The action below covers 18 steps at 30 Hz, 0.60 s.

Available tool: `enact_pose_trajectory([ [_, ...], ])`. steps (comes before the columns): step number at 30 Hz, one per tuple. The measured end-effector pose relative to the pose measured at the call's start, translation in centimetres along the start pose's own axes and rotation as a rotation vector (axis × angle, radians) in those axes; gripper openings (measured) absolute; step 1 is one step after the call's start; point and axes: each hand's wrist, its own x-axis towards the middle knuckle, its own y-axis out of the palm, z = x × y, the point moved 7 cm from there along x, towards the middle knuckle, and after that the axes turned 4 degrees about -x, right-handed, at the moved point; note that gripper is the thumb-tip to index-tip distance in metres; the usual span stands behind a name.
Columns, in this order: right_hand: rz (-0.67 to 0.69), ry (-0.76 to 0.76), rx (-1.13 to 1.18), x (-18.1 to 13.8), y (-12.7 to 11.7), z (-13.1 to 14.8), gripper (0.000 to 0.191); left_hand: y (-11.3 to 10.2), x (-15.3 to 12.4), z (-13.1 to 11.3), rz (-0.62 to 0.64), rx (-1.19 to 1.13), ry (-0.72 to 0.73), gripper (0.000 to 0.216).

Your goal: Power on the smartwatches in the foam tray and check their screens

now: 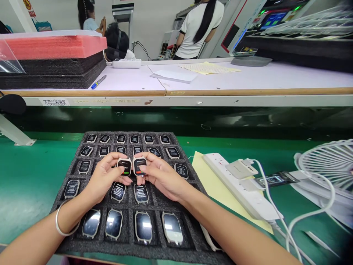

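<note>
My left hand [110, 170] grips a smartwatch case [124, 164] by its edges, the thumb on its lit screen near a green bar. Close beside it, my right hand [157, 172] holds a second smartwatch case [139, 162], its thumb on the screen above a red bar. Both watches lack straps and face up over a black foam tray [129, 247]. Rows of similar watches lie in the tray's pockets. Several, such as one watch [141, 193], show white text, while the nearest row, including another watch [143, 226], has dark or glare-covered screens. My forearms cover some pockets.
At the right, a white power strip [237, 184] with chargers and cables lies on yellow paper [205, 176], near a white fan [328, 165]. A raised shelf [132, 79] bears stacked foam [55, 55], a blue pen [98, 82] and papers. Other people are beyond it.
</note>
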Motion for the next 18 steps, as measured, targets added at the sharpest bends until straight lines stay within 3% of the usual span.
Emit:
enact_pose_trajectory([
  [9,-0.038,0.01,0.01,0.0,-0.1,-0.1,0.044,-0.1,0.3,0.1,-0.003,-0.015,-0.007,0.032],
  [13,-0.07,-0.008,0.014,0.0,-0.5,0.1,0.046,0.1,0.3,-0.6,-0.002,-0.017,0.04,0.046],
  [15,-0.067,-0.014,0.017,0.0,-0.5,0.2,0.049,0.8,-0.7,-1.5,0.09,-0.045,0.055,0.055],
  [18,-0.044,-0.038,-0.003,-0.1,0.0,0.6,0.055,3.7,-4.3,-2.8,0.433,-0.126,-0.069,0.059],
])
